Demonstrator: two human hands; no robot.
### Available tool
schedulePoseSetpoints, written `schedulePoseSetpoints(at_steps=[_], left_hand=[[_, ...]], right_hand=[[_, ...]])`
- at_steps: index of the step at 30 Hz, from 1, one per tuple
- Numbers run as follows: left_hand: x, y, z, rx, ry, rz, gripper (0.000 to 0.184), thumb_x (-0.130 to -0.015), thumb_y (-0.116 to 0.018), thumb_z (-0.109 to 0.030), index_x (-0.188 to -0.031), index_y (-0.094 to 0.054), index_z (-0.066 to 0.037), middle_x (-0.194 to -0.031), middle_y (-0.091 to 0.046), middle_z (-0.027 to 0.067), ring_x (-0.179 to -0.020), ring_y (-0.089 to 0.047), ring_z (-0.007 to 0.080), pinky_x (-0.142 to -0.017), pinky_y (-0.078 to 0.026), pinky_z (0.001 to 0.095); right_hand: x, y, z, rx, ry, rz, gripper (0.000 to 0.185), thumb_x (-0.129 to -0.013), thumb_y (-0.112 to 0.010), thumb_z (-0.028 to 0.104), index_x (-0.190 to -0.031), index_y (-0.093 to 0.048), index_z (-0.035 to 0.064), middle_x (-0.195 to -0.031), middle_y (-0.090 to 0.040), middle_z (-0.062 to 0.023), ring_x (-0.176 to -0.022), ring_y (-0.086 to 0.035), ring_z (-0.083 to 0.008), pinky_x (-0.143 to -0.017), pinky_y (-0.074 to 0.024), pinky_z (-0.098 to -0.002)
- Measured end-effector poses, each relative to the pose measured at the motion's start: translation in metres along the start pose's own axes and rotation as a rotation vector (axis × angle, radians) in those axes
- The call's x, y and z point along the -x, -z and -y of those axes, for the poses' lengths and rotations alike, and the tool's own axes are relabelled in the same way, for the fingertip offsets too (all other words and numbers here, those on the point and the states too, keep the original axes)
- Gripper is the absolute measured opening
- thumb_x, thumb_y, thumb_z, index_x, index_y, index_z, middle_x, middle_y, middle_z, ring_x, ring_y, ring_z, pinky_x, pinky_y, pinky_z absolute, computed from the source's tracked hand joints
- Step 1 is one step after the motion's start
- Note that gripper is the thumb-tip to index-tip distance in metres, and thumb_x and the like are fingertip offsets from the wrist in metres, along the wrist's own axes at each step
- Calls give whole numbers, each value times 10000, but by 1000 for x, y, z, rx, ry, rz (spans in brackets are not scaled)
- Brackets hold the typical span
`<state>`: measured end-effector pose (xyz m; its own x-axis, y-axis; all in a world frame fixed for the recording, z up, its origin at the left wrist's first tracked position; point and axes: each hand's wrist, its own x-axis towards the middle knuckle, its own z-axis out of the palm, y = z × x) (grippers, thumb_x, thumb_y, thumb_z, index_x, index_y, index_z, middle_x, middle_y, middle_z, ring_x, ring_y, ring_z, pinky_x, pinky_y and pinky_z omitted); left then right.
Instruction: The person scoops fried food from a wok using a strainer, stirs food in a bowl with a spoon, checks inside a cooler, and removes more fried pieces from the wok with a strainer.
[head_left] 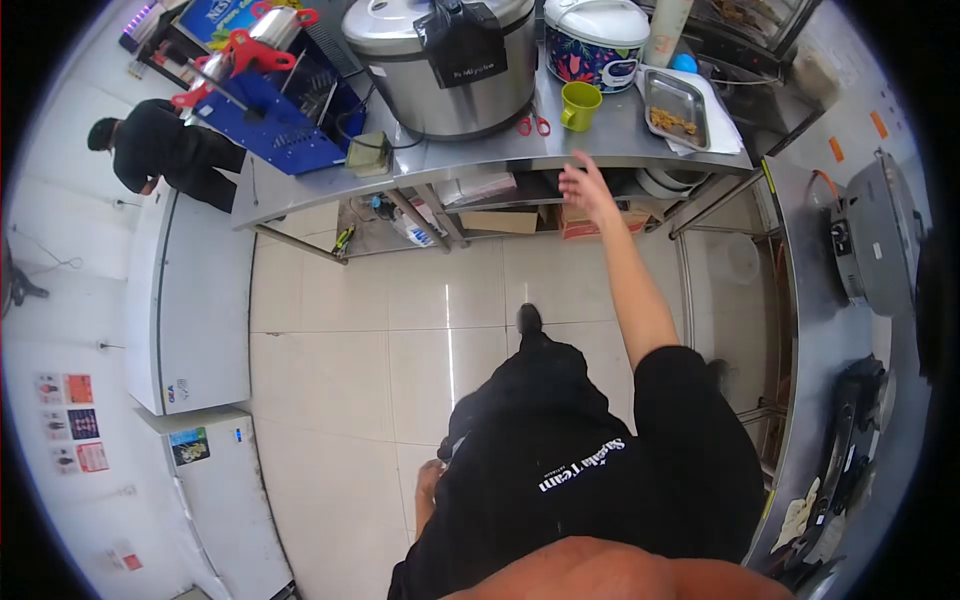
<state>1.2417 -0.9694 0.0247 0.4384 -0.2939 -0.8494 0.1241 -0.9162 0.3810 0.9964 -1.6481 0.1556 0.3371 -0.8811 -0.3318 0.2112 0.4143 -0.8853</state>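
My right hand point(588, 190) reaches forward to the front edge of the steel counter point(470, 165), fingers spread, with nothing in it. Just beyond its fingertips stands a yellow-green mug point(578, 106), apart from the hand. Red-handled scissors point(534, 124) lie to the left of the mug. To its right is a metal tray point(676, 92) with some brown food pieces in it. My left hand point(428, 486) hangs low beside my body; its fingers are too small and partly hidden to make out.
A large rice cooker point(450, 95), a patterned white-lidded pot point(597, 50) and a blue machine with red handles point(300, 125) crowd the counter. Boxes sit on the shelf below. A person in black point(165, 150) stands by the white freezer point(205, 290). A steel table point(820, 330) runs along the right.
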Motion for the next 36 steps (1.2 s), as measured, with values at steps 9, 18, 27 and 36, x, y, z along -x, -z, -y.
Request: schedulePoseSetpoints(at_steps=[9,18,27,36], left_hand=[[-47,-26,-129,54,-250,42,319,-818,-571,-168,-1096,-559,-11,-762,-615,64,-653,-576,128,-499,-451,262],[-125,8,-220,-48,-113,98,295,-883,-523,-257,-1124,-558,-90,-851,-622,50,-666,-577,129,-523,-441,269],[-156,20,-270,-110,-109,194,278,-887,-522,-234,-1114,-559,-77,-855,-635,59,-666,-578,136,-538,-439,270],[-135,19,-322,-210,-170,140,285,-877,-546,-256,-1089,-577,-67,-793,-612,52,-625,-568,133,-497,-425,252]], right_hand=[[-125,-15,19,-288,-23,-116,370,-887,-539,364,-1127,-409,114,-1015,-498,-84,-851,-550,-213,-640,-451,-299],[-30,5,40,214,72,1,314,-940,-451,344,-791,-487,70,-677,-491,9,-617,-434,-64,-524,-362,-218],[112,-72,172,376,358,297,364,-898,-520,371,-814,-526,17,-749,-499,-6,-693,-443,-109,-629,-362,-258],[172,-109,258,423,505,650,337,-744,-702,305,-911,-629,20,-1038,-502,-200,-885,-518,-341,-765,-408,-362]])
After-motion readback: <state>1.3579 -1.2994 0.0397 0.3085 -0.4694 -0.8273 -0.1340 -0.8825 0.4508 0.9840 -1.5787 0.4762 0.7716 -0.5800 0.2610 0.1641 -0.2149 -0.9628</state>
